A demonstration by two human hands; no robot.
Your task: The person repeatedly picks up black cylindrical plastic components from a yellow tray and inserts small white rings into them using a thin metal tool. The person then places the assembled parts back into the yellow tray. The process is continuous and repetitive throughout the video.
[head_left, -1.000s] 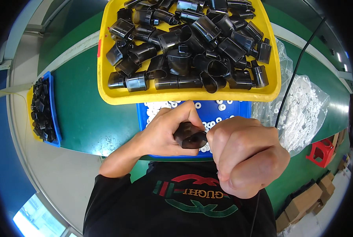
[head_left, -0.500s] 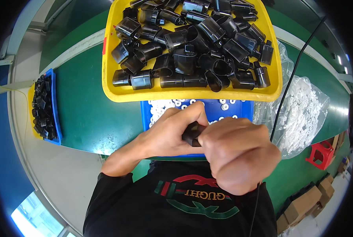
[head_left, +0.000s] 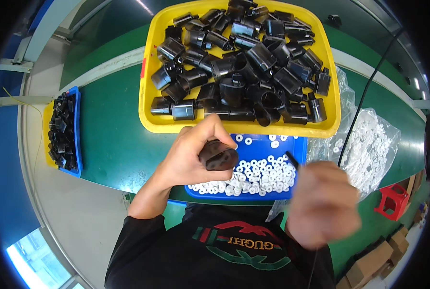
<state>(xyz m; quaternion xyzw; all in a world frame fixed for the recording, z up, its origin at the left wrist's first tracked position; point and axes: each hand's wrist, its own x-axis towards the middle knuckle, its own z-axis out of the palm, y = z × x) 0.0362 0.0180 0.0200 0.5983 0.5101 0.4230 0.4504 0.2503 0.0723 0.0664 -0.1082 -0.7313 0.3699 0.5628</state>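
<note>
My left hand (head_left: pixel 188 154) is wrapped round a dark, glossy black plastic fitting (head_left: pixel 218 156), its rounded end turned up toward me. To its right my right hand (head_left: pixel 323 204) is smeared by motion but looks closed. A thin black rod-shaped tool (head_left: pixel 292 159) sticks out from it toward the upper left; the rest is hidden in the fist. Beneath and between the hands, a blue tray (head_left: pixel 260 150) holds many small white ring washers (head_left: pixel 265 174). The tool's tip is apart from the fitting.
A yellow tray (head_left: pixel 239 129) heaped with black plastic fittings (head_left: pixel 231 91) stands beyond the blue tray. To the right lie a clear bag of white washers (head_left: pixel 366 144) and a hanging black cable (head_left: pixel 364 96). Another bin (head_left: pixel 77 139) of black parts is far left; a red stool (head_left: pixel 392 201) stands right.
My right hand has drawn away from the fitting to the right, with the rod-shaped tool now showing. My left hand shifted slightly left, still holding the fitting. More white washers are uncovered.
</note>
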